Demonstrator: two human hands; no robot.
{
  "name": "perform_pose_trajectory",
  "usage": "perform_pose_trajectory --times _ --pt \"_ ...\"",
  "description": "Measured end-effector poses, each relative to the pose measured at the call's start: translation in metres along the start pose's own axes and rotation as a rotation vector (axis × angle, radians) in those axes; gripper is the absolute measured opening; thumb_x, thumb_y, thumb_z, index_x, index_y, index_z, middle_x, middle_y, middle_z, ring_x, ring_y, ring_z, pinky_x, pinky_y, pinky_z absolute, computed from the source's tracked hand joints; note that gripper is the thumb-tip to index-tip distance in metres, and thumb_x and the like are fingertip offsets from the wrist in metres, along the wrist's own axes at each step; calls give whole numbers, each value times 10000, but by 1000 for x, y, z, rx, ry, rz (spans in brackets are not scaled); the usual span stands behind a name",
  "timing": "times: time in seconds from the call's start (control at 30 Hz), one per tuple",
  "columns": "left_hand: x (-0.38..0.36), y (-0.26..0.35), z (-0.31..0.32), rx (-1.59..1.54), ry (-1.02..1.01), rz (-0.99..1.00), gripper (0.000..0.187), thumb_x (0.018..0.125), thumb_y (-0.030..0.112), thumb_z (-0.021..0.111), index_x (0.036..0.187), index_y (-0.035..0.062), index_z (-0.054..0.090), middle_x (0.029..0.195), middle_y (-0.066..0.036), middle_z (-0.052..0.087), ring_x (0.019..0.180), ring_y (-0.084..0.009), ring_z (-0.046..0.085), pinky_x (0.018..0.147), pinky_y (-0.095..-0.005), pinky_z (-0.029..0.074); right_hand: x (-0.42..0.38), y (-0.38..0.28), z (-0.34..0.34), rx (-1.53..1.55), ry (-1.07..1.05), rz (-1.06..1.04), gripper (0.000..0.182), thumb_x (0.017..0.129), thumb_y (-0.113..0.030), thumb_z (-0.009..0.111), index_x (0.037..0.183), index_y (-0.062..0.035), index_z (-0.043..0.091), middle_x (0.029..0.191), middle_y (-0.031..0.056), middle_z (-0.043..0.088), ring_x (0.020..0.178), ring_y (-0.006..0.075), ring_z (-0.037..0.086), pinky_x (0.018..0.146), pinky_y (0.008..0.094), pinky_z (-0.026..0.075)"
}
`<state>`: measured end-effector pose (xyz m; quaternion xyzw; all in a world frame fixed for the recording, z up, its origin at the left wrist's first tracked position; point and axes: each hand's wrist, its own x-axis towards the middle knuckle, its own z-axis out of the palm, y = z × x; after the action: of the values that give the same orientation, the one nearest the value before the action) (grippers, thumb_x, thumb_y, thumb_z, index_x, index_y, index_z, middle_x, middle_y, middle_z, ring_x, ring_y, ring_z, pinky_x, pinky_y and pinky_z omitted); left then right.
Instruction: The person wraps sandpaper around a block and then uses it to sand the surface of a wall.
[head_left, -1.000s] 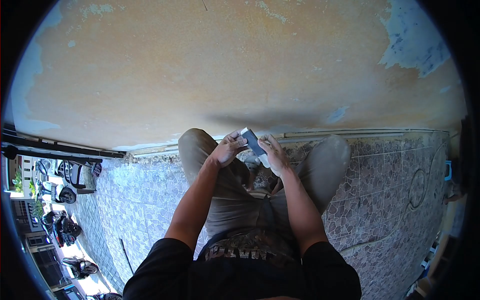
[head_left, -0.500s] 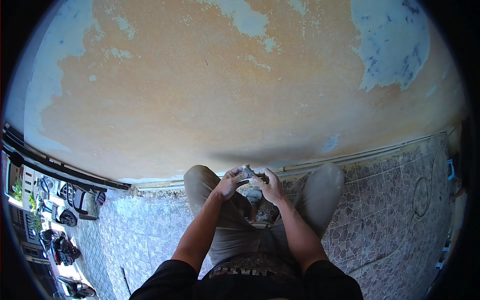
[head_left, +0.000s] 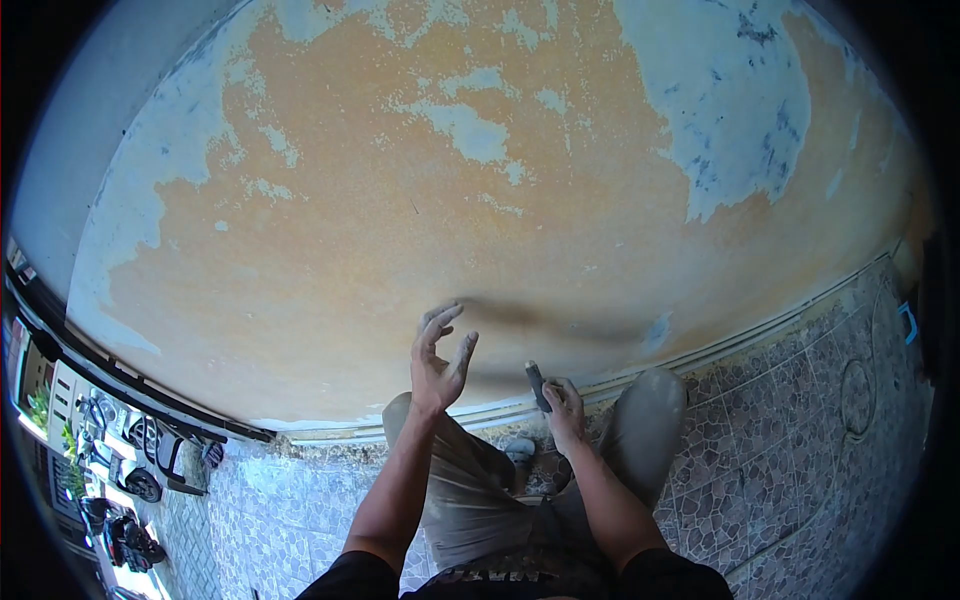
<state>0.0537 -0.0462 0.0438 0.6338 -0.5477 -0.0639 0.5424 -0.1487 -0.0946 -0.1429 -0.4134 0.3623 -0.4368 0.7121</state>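
My left hand (head_left: 436, 365) is raised in front of the wall (head_left: 330, 260), its dusty fingers apart and nothing in them. The wall has a worn orange-tan coat with bare whitish-blue patches. Lower and to the right, my right hand (head_left: 566, 412) is closed around one end of a small dark grey block (head_left: 537, 386) with a pale tip. The block points up toward the wall, above my bent knees. Dust whitens the fingers of both hands. Soft shadows fall on the wall to the right of my left hand.
Thin pipes (head_left: 800, 318) run along the wall's foot. The stone-patterned tile floor (head_left: 720, 470) lies around my legs, with a coiled hose (head_left: 857, 400) at the right. A dark rail (head_left: 140, 385) and parked motorbikes (head_left: 120, 535) are at the left.
My hands were together on the small block between my knees. Now they are apart: the left has let go and risen toward the wall, and the right keeps the block. The view has tilted up.
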Motion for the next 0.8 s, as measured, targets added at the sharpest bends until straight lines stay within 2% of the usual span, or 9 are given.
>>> perform_pose_trajectory --times 0.07,0.13,0.27,0.33,0.37,0.43,0.5,0.67,0.8 --pt "39 38 -12 144 191 311 559 920 145 774 1433 56 571 1477 -205 528 1424 -362 469 1155 -492 406 2 0 -1 42 15 7 218 1050 -259 660 1145 -63 647 929 1 645 825 72 558 727 251 442" --pt "66 72 -21 547 335 442 758 887 179 807 1560 114 466 1659 -220 329 1565 -437 241 1214 -590 300 4 1 0 95 28 -1 217 1051 -255 656 1147 -61 645 944 1 653 837 75 567 735 253 449" --pt "118 101 -24 443 171 594 852 889 267 810 1620 148 389 1724 -188 217 1605 -435 113 1256 -637 168 0 4 3 33 49 -31 213 1053 -251 653 1147 -61 644 918 -11 640 807 73 554 727 256 448" --pt "129 111 -8 696 110 600 902 888 352 798 1644 164 343 1747 -125 191 1616 -417 53 1257 -683 31 2 7 2 23 42 -5 204 1049 -245 650 1135 -62 624 942 13 635 856 102 597 791 277 496" --pt "130 113 -2 697 114 603 902 888 352 798 1644 164 343 1747 -125 191 1616 -417 53 1257 -683 31 3 8 2 24 39 -9 204 1049 -245 650 1135 -62 624 942 13 635 856 102 597 791 277 496" --pt "133 109 9 903 34 583 915 878 398 791 1643 168 346 1753 -73 192 1617 -408 62 1246 -695 -44 3 7 5 26 52 -11 195 1052 -244 654 1118 -61 648 882 -23 629 780 67 546 712 251 437" --pt "133 103 11 864 38 608 922 867 382 799 1644 181 345 1753 -39 203 1621 -385 72 1232 -720 -51 2 5 6 16 42 -24 186 1051 -236 653 1115 -61 649 878 -25 625 782 65 545 707 249 434" --pt "143 98 -15 935 -98 695 854 885 395 791 1627 257 391 1731 -47 268 1613 -347 156 1270 -664 9 0 -2 8 25 37 -23 169 1044 -203 664 1119 -52 658 878 -23 625 783 67 545 700 254 438" --pt "167 119 -47 980 58 756 812 906 454 777 1613 284 417 1725 -63 282 1608 -351 175 1293 -601 47 -2 -12 13 -37 42 -51 170 1029 -176 684 1115 -30 672 909 0 657 793 80 579 735 265 478"
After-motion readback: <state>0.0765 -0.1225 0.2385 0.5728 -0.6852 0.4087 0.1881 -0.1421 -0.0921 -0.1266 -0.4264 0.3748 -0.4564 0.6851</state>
